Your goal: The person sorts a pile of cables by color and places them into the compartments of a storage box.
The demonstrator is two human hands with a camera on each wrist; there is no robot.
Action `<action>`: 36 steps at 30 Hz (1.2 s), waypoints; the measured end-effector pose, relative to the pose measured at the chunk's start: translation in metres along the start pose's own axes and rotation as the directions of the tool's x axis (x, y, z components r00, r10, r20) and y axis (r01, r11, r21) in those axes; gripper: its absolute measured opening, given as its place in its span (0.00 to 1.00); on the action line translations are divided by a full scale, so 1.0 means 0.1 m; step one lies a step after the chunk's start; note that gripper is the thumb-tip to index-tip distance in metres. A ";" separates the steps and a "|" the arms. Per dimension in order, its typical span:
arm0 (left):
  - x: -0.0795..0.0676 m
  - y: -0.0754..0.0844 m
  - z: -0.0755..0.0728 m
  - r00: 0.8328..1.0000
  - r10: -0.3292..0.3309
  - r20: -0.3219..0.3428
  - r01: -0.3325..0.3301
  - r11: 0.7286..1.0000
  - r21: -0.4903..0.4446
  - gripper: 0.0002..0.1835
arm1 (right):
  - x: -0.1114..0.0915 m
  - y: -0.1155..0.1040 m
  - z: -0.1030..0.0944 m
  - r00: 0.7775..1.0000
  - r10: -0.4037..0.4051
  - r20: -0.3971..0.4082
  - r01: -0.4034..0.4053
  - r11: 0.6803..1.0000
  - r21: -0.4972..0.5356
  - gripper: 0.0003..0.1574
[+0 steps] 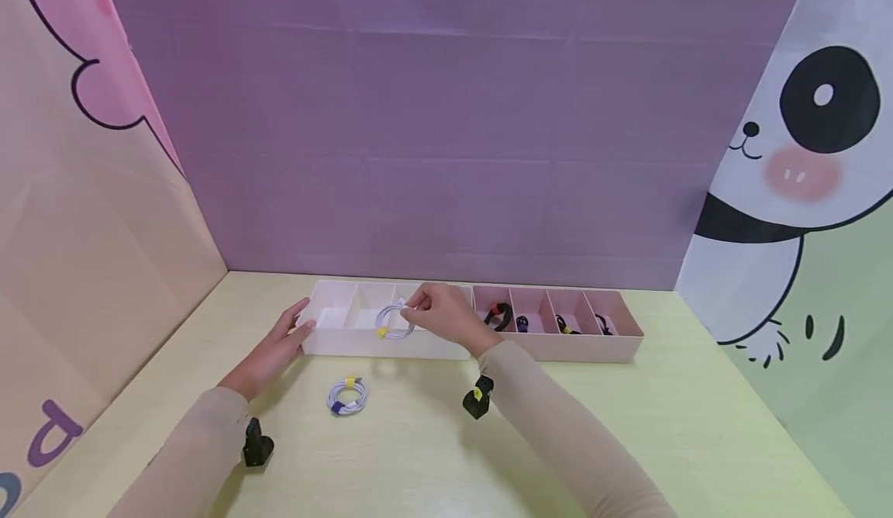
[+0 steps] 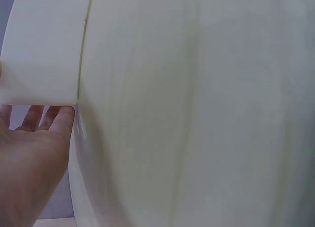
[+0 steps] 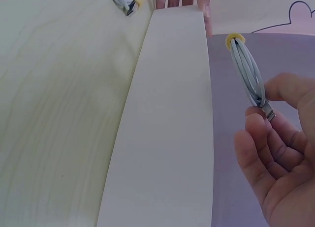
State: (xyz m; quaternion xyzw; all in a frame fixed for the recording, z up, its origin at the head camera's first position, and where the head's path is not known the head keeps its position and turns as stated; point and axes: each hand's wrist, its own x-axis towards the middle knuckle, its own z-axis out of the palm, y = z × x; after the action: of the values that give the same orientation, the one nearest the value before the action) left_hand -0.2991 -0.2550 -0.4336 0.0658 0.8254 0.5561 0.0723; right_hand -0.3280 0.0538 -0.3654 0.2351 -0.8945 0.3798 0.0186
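A white divided box (image 1: 387, 344) stands along the back of the table. At its left end my left hand (image 1: 279, 343) holds the end wall, fingertips (image 2: 61, 118) against the outside and the thumb near the top rim. Above the box's middle compartments, my right hand (image 1: 446, 312) pinches a coiled white charging cable (image 3: 248, 72) between thumb and fingers. A yellow tie wraps the coil, and its metal plug shows by the fingertips. A second coiled white cable (image 1: 346, 396), with yellow and dark blue ties, lies on the table in front of the box.
A pink divided box (image 1: 558, 347) adjoins the white one on the right. Its compartments hold a black cable with a red tie (image 1: 499, 315) and several other dark cables. A purple wall (image 1: 446, 153) closes off the back, with printed panels on both sides.
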 end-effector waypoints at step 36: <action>-0.01 0.01 0.00 1.000 -0.007 -0.002 0.007 1.000 -0.012 0.43 | 0.11 0.16 -0.02 0.988 0.128 -0.088 -0.127 0.992 0.015 0.12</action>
State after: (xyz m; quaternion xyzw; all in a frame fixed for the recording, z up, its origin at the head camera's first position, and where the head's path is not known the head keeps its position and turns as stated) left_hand -0.2983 -0.2550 -0.4322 0.0616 0.8223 0.5609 0.0737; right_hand -0.3452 0.0599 -0.3720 0.1604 -0.9043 0.3943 0.0327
